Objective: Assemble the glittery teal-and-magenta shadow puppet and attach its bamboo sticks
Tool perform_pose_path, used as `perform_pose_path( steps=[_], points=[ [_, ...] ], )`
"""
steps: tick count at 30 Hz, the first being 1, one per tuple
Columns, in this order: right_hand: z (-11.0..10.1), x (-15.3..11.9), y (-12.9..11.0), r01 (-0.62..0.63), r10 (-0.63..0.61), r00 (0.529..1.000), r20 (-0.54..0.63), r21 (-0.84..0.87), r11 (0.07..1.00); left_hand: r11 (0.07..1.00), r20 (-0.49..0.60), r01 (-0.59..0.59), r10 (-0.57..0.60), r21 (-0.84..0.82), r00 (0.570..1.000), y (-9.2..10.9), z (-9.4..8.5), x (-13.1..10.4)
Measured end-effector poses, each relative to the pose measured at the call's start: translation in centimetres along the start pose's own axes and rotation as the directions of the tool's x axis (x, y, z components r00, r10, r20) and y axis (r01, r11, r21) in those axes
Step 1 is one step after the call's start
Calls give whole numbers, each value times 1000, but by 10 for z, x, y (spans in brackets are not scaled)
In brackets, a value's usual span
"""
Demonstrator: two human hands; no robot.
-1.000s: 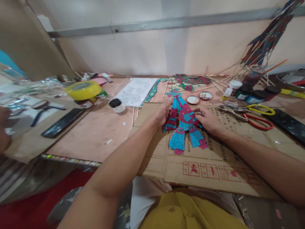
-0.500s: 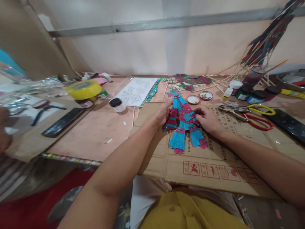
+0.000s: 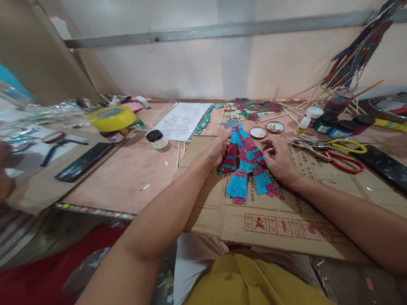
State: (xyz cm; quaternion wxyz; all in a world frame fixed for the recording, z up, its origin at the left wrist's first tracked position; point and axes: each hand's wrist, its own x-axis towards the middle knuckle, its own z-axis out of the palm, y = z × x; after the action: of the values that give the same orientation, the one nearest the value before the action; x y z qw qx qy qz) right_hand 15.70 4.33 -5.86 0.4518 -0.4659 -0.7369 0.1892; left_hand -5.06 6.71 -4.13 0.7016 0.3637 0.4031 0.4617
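Observation:
A jointed flat puppet (image 3: 250,155) in blue and magenta lies on a printed cardboard sheet (image 3: 235,224), its two legs spread toward me. My left hand (image 3: 220,151) is closed on the puppet's upper left side, by the striped arm; its fingertips are partly hidden behind the piece. Close by the puppet's right edge is my right hand (image 3: 278,160), fingers bent and slightly apart, with nothing visible between them. Just beyond the puppet's top are two small round lids, a left one (image 3: 258,132) and a right one (image 3: 275,127), holding tiny bits.
Pliers (image 3: 310,147), scissors (image 3: 345,161) and a phone (image 3: 383,167) lie at right, before several paint jars (image 3: 345,128). Leftward are a white jar (image 3: 157,140), a drawing (image 3: 182,120), yellow tape (image 3: 111,117) and another phone (image 3: 83,161). Another person's hand (image 3: 4,169) shows at far left.
My right hand has shifted slightly right, and its fingers have come away from the puppet's edge. My left hand and the puppet stay almost where they were.

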Motion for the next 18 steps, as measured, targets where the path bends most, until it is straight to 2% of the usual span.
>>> perform_pose_path(
  steps=[11, 18],
  points=[
    [1, 0, 2, 24, -24, 1000, -17, 12, 1000, 999, 46, -38, 38, -14, 998, -3, -4, 3],
    [1, 0, 3, 50, -50, 998, -22, -2, 999, 998, 37, -62, 62, -17, 997, -4, -5, 5]
  ],
)
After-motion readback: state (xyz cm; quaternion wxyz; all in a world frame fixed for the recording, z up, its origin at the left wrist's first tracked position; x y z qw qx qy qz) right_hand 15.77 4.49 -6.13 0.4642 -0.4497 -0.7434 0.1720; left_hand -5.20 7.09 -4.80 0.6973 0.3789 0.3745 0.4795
